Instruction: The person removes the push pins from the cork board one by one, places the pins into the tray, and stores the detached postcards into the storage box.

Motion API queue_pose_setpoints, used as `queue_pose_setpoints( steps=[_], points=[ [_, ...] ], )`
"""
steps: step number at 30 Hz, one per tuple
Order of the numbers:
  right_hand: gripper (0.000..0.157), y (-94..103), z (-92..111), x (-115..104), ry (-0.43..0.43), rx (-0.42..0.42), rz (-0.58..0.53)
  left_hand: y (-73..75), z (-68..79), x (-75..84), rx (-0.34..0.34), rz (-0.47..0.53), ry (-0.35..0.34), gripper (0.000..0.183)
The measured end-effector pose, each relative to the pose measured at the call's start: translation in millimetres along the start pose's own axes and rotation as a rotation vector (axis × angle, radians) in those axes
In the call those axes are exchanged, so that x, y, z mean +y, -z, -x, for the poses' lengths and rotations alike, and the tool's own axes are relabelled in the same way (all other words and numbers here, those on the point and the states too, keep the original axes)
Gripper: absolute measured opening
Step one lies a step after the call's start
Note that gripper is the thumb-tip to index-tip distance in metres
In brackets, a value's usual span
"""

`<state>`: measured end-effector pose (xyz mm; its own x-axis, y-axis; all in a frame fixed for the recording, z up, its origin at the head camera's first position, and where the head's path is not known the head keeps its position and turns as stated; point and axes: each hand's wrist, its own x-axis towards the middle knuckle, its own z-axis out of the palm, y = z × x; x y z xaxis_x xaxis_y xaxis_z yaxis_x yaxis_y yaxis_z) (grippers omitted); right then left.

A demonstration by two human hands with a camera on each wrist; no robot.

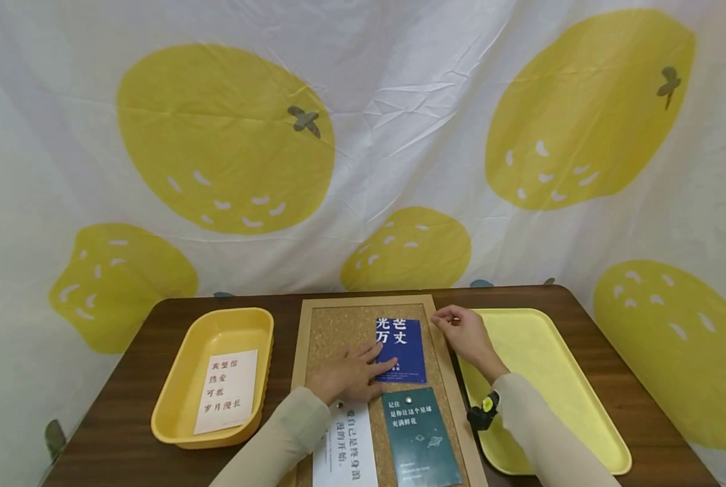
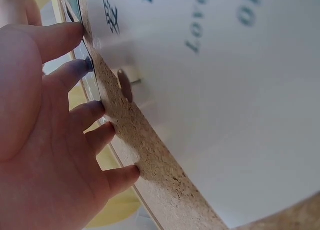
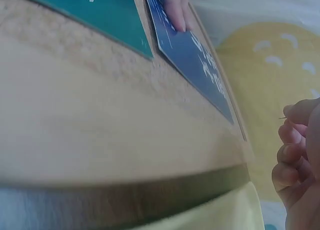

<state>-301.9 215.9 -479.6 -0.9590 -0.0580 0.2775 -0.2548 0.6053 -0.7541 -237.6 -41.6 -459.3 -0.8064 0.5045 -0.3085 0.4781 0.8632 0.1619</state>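
Observation:
My left hand, fingers spread, rests on the corkboard and holds down the left edge of a blue card with white characters. Just beyond the board's right edge, my right hand pinches a thumbtack, whose thin point sticks out past the fingertips in the right wrist view. Below the blue card lies a dark green card with a tack at its top. A white card sits under my left wrist, and its tack shows in the left wrist view.
To the left stands a yellow-orange basket holding a white card with writing. A pale yellow tray lies to the right, under my right forearm. Behind the brown table hangs a lemon-print curtain.

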Motion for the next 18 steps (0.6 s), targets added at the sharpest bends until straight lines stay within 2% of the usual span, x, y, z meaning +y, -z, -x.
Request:
queue_pose_setpoints(
  steps=[18],
  points=[
    [0.010,24.7,10,27,0.003,0.035,0.057,-1.1,1.3,-0.6,0.003,0.025,-0.006,0.056]
  ],
)
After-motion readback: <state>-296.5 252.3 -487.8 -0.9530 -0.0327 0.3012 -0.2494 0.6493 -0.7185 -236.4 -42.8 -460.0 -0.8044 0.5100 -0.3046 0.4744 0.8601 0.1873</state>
